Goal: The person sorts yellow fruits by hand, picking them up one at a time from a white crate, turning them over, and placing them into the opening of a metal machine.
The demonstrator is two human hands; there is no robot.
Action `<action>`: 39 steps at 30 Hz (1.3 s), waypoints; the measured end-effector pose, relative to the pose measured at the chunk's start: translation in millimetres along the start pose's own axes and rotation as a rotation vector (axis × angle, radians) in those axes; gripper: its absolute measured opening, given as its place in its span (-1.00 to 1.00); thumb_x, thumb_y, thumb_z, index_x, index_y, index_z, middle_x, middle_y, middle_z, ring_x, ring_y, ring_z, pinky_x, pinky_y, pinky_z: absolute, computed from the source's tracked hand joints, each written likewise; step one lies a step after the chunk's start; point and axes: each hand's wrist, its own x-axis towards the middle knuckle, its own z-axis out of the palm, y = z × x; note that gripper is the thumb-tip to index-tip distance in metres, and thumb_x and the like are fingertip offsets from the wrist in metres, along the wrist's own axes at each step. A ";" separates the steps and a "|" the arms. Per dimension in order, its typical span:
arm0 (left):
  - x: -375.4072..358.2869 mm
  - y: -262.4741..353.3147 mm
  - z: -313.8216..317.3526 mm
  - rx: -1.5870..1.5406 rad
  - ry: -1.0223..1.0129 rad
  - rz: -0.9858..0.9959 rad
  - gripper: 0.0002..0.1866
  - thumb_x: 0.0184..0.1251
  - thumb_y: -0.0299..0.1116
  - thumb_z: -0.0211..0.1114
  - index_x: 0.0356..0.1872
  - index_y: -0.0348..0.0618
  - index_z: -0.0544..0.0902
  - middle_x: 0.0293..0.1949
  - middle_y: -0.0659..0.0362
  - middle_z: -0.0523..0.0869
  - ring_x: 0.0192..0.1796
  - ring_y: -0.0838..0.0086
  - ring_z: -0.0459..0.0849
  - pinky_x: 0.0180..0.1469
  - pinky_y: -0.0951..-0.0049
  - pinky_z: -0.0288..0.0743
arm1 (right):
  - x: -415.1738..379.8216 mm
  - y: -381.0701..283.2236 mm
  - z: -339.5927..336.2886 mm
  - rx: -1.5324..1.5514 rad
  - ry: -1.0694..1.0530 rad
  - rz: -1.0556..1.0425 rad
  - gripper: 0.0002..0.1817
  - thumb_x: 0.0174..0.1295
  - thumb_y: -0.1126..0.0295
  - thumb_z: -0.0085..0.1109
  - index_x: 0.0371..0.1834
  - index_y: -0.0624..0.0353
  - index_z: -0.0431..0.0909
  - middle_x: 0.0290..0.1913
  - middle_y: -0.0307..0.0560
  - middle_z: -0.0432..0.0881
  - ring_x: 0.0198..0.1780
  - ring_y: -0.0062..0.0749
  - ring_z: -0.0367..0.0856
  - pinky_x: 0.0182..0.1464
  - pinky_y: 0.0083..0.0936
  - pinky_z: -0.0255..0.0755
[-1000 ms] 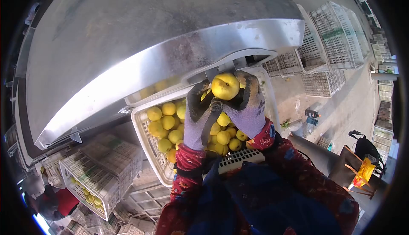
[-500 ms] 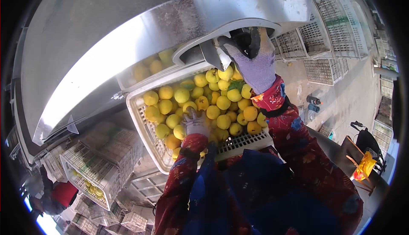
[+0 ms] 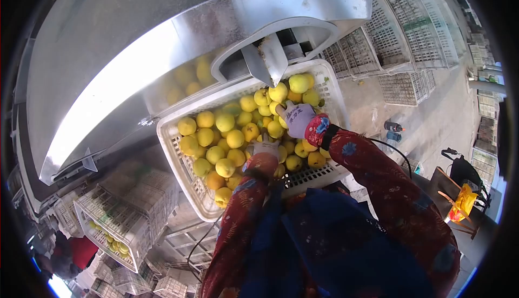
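Yellow and orange round fruit point(image 3: 235, 138) fills much of a white plastic crate point(image 3: 184, 184). My left hand point(image 3: 265, 146), in a pale glove, rests on the fruit near the middle of the crate; its fingers are partly hidden among the pieces. To its right, my right hand point(image 3: 297, 118), in a light purple glove, touches fruit in the right part of the crate, its fingertips partly out of sight. Above the crate, a metal chute point(image 3: 273, 60) sticks out of an opening in a curved steel panel point(image 3: 216, 28).
Stacked white crates point(image 3: 416, 28) stand at the upper right. More crates point(image 3: 130, 206), one holding fruit, are at the lower left. A person in red point(image 3: 81, 252) shows at the left edge. Bottles point(image 3: 393, 131) stand on the floor; a yellow bag point(image 3: 464, 203) lies on a chair.
My right hand has come down from the chute opening onto the fruit. My left hand has shifted slightly right. More fruit shows at the crate's upper right.
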 end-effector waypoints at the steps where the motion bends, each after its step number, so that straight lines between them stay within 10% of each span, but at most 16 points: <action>1: -3.7 -2.5 -13.0 -0.017 -0.068 0.017 0.03 -0.05 0.15 0.53 0.53 0.31 0.25 0.62 -0.07 -0.02 0.46 -0.45 0.20 0.32 -0.40 0.27 | -12.4 5.0 -9.3 0.158 0.028 0.043 -0.44 0.16 0.33 0.23 0.27 0.13 0.38 0.10 0.00 0.61 -0.05 -0.09 0.72 -0.14 -0.31 0.60; 5: 3.9 3.5 -15.9 -0.082 -0.042 -0.017 0.10 -0.11 0.32 0.52 0.53 0.22 0.27 0.61 -0.13 -0.05 0.50 -0.39 0.15 0.42 -0.36 0.14 | -54.9 35.3 -1.6 1.562 0.274 -0.152 -0.23 0.02 0.46 0.38 0.38 0.18 0.32 0.23 -0.08 0.55 0.18 -0.28 0.59 0.08 -0.33 0.56; 8: -38.7 -6.4 -41.9 -0.187 0.013 0.128 0.02 -0.01 0.26 0.51 0.47 0.03 0.34 0.50 -0.22 0.20 0.49 -0.13 0.29 0.46 -0.07 0.24 | -92.2 43.0 -24.1 1.965 0.204 -0.080 -0.14 -0.06 0.60 0.40 0.43 0.18 0.29 0.23 -0.11 0.52 0.29 -0.37 0.47 0.22 -0.36 0.48; 11: -76.3 -42.4 -44.8 -0.962 0.207 0.232 -0.21 0.16 0.03 0.48 0.38 -0.04 0.42 0.25 -0.08 0.48 0.28 0.15 0.50 0.27 0.11 0.49 | -99.2 30.6 -38.1 2.039 0.300 -0.257 -0.14 -0.11 0.62 0.42 0.39 0.19 0.32 0.24 -0.11 0.50 0.35 -0.34 0.42 0.33 -0.39 0.39; 13: -104.4 -45.2 -46.8 -1.627 0.389 0.432 -0.30 0.24 -0.04 0.45 0.32 -0.17 0.45 0.12 -0.01 0.53 0.22 0.23 0.53 0.21 0.39 0.51 | -97.2 20.7 -39.5 1.929 0.430 -0.314 -0.14 -0.10 0.60 0.47 0.38 0.19 0.33 0.26 -0.10 0.49 0.35 -0.32 0.41 0.37 -0.37 0.35; 17: -135.2 -50.6 -68.6 -1.382 0.807 0.596 -0.20 0.23 0.15 0.37 0.31 -0.25 0.44 0.23 0.06 0.45 0.29 0.33 0.45 0.34 0.26 0.35 | -90.5 -0.4 -64.8 1.593 0.604 -0.279 -0.14 -0.08 0.64 0.48 0.39 0.24 0.30 0.25 -0.07 0.49 0.32 -0.28 0.47 0.30 -0.38 0.45; 25: -150.5 -44.7 -75.6 -1.928 0.707 0.593 -0.27 0.40 0.09 0.30 0.35 -0.30 0.40 0.17 0.04 0.59 0.13 0.38 0.63 0.19 0.43 0.51 | 14.8 -14.2 -106.0 0.676 1.048 -0.016 -0.30 0.10 0.37 0.41 0.31 0.28 0.32 0.07 0.30 0.55 0.03 0.28 0.59 -0.01 -0.02 0.52; 27: -160.6 -46.6 -83.9 -2.009 0.570 0.616 -0.32 0.42 0.00 0.31 0.32 -0.34 0.41 0.15 0.01 0.61 0.09 0.34 0.67 0.18 0.40 0.54 | 45.0 -14.4 -126.8 0.672 0.793 0.241 -0.34 0.13 0.38 0.35 0.28 0.34 0.30 -0.04 0.33 0.60 -0.04 0.35 0.59 0.00 0.06 0.50; 32: -141.4 -54.4 -84.6 -0.931 0.895 0.442 -0.23 0.47 0.22 0.10 0.40 -0.26 0.32 0.28 -0.03 0.53 0.27 0.22 0.59 0.34 0.15 0.46 | -14.6 -19.9 -133.9 1.220 0.901 -0.064 -0.25 0.03 0.24 0.55 0.24 0.30 0.37 -0.01 0.15 0.63 -0.08 0.01 0.68 0.01 -0.18 0.56; 35: -153.1 -46.3 -112.0 -1.679 0.632 0.736 -0.22 0.44 0.22 0.11 0.39 -0.26 0.33 0.28 -0.02 0.54 0.28 0.22 0.58 0.35 0.16 0.45 | -52.9 -32.7 -132.2 0.914 0.877 -0.418 -0.19 -0.05 0.24 0.63 0.26 0.24 0.39 0.16 0.08 0.58 -0.04 -0.10 0.67 0.00 -0.32 0.57; 37: -146.3 -49.0 -116.2 -2.465 -0.067 0.862 -0.26 0.40 0.05 0.30 0.38 -0.28 0.33 0.29 -0.02 0.54 0.29 0.21 0.57 0.31 0.19 0.50 | -59.4 -37.6 -124.8 0.712 0.936 -0.411 -0.18 -0.05 0.24 0.62 0.27 0.23 0.39 0.17 0.11 0.56 0.00 -0.07 0.66 -0.01 -0.32 0.57; 39: -137.7 -48.5 -111.4 -2.039 0.357 0.659 -0.30 0.38 -0.11 0.38 0.40 -0.23 0.33 0.29 -0.03 0.54 0.21 0.18 0.64 0.21 0.27 0.59 | -57.2 -38.1 -120.5 0.818 0.922 -0.217 -0.19 -0.04 0.23 0.61 0.27 0.23 0.38 0.16 0.13 0.55 0.03 -0.01 0.64 0.00 -0.28 0.56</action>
